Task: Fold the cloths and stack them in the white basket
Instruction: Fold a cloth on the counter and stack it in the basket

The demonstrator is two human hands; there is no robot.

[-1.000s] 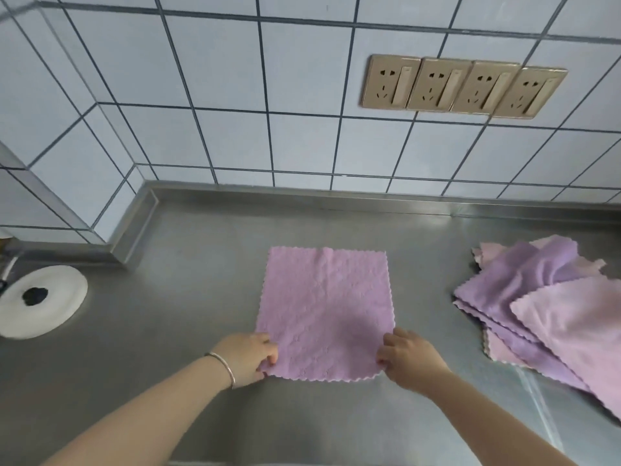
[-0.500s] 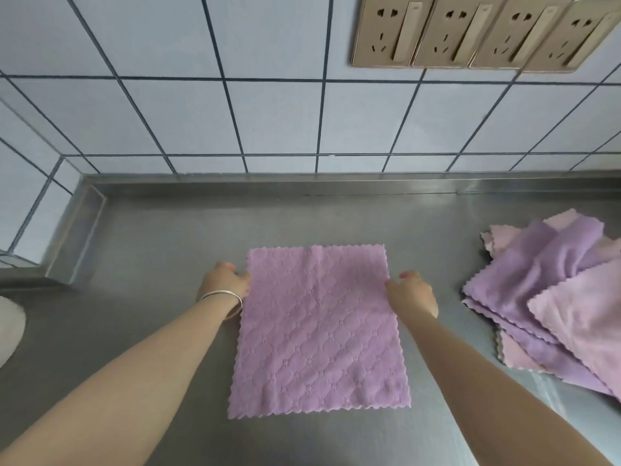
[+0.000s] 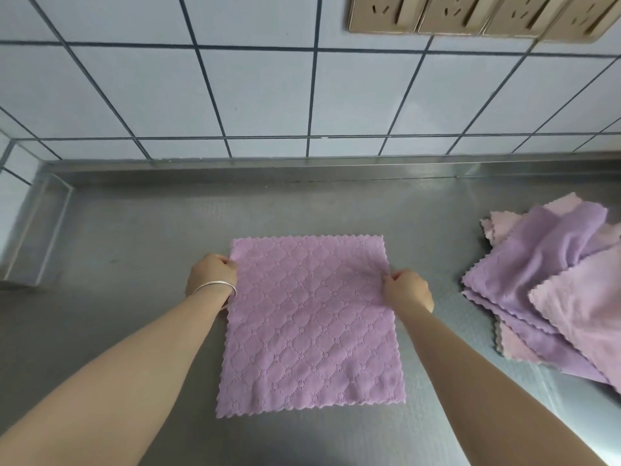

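Note:
A purple quilted cloth (image 3: 311, 327) with scalloped edges lies flat in the middle of the steel counter (image 3: 134, 250). My left hand (image 3: 212, 274), with a silver bangle on the wrist, pinches the cloth's left edge near the far corner. My right hand (image 3: 408, 288) pinches the right edge near the other far corner. A loose pile of purple and pink cloths (image 3: 551, 284) lies at the right. The white basket is out of view.
The tiled wall (image 3: 268, 95) rises right behind the counter, with a raised steel lip (image 3: 302, 166) along its foot and on the left side. A row of beige wall sockets (image 3: 470, 18) hangs at the top right.
Both hands moved from the cloth's near corners up along its sides to near the far corners. The view tilted down and closer, and the white round object at the left left the frame.

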